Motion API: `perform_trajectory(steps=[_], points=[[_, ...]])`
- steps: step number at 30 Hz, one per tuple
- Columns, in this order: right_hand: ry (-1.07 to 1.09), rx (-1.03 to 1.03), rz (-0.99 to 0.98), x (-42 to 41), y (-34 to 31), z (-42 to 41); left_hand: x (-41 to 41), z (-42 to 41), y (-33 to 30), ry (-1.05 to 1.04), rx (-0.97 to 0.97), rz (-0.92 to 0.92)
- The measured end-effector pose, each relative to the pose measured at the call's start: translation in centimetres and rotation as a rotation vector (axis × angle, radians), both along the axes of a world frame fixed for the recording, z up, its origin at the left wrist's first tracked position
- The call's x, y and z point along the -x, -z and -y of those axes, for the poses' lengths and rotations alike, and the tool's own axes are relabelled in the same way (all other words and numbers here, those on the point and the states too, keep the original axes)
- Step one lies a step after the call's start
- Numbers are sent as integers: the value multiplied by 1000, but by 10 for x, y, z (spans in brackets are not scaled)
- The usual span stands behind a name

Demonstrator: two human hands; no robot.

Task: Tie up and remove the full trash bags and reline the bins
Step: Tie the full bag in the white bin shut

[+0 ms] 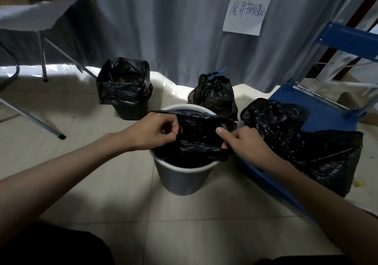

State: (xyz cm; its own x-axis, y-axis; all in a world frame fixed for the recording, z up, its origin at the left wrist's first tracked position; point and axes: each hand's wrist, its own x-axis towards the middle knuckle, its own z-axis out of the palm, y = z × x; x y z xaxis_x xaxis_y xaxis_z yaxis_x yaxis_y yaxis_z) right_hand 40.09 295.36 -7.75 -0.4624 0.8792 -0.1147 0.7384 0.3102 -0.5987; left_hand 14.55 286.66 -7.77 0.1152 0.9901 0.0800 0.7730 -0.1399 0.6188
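Note:
A grey bin with a white rim [180, 179] stands on the floor in front of me. A black trash bag [200, 140] lies across its mouth. My left hand [155, 130] pinches the bag's left edge above the rim. My right hand [241, 140] grips the bag's right edge, index finger stretched out over the plastic. Behind the bin sits a tied full black bag [214, 97] with a blue drawstring. At the back left stands a second bin [131, 109], lined with a black bag [124, 82] folded over its rim.
Loose black bags [306, 142] lie on a blue platform [319, 113] at the right. A folding table's metal legs [44, 64] stand at the left. A grey curtain [173, 29] with a paper note [246, 13] hangs behind. Blue shelving stands at far right.

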Motion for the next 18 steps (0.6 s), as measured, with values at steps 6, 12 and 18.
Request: perform_trajectory(steps=[6, 12, 18], points=[[178, 531, -581, 7, -8, 3, -25, 9, 22, 51, -49, -519], [323, 621, -781, 4, -15, 4, -23, 2, 30, -14, -215, -530], [460, 620, -548, -8, -2, -6, 10, -6, 3, -168, -255, -229]])
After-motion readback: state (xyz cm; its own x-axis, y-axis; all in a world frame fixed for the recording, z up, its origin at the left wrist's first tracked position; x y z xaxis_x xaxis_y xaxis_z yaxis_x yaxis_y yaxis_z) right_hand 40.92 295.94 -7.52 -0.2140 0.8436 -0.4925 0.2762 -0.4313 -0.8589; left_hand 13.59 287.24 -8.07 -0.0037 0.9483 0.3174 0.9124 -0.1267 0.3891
